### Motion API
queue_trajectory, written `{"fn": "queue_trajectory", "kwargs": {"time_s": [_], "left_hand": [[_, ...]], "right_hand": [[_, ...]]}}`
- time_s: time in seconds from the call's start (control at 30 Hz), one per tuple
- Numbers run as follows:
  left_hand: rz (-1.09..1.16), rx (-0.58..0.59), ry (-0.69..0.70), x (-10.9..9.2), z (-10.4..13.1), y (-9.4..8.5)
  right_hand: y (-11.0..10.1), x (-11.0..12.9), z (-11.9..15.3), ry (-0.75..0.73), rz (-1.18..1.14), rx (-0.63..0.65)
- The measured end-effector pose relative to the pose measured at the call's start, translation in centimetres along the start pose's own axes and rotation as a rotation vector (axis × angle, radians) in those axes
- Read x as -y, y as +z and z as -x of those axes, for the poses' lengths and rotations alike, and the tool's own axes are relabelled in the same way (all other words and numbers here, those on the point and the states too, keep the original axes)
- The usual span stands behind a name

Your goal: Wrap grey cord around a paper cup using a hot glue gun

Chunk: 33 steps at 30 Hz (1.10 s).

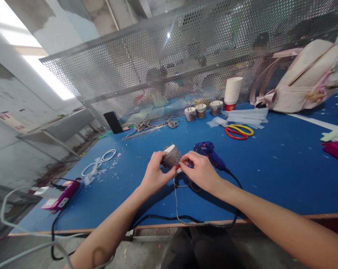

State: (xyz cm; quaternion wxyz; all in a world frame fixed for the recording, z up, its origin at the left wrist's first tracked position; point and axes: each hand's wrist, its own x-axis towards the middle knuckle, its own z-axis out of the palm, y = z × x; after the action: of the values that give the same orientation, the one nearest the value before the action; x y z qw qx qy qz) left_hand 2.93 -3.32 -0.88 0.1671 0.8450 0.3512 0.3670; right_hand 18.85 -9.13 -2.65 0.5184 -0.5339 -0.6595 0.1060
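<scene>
Tilted on its side above the blue table, a paper cup (172, 156) has grey cord wound around most of its wall. My left hand (157, 172) grips the cup, thumb below and fingers behind it. The fingertips of my right hand (198, 168) pinch at the cup's lower right, beside a bare red and white patch; they seem to hold the grey cord (175, 198), though the exact grip is hidden. That cord loops down toward the table's front edge. Just behind my right hand lies a blue glue gun (209, 151), touched by neither hand.
Wrapped cups (190, 114), a stack of paper cups (233, 93), scissors (237, 131) and a phone (113, 122) sit along the back by a perforated metal screen (124, 82). A power strip (63, 196) is left, a backpack (300, 86) right. Behind the screen are people.
</scene>
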Motion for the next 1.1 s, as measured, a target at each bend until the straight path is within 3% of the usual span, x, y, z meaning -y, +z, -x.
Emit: {"fn": "queue_trajectory", "kwargs": {"time_s": [0.43,1.1], "left_hand": [[0.085,0.030,-0.103,0.21,0.01,0.03],[0.128,-0.022,-0.130,0.03,-0.02,-0.05]], "right_hand": [[-0.09,0.07,-0.13,0.038,-0.015,0.012],[-0.43,0.25,-0.18,0.028,-0.050,0.008]]}}
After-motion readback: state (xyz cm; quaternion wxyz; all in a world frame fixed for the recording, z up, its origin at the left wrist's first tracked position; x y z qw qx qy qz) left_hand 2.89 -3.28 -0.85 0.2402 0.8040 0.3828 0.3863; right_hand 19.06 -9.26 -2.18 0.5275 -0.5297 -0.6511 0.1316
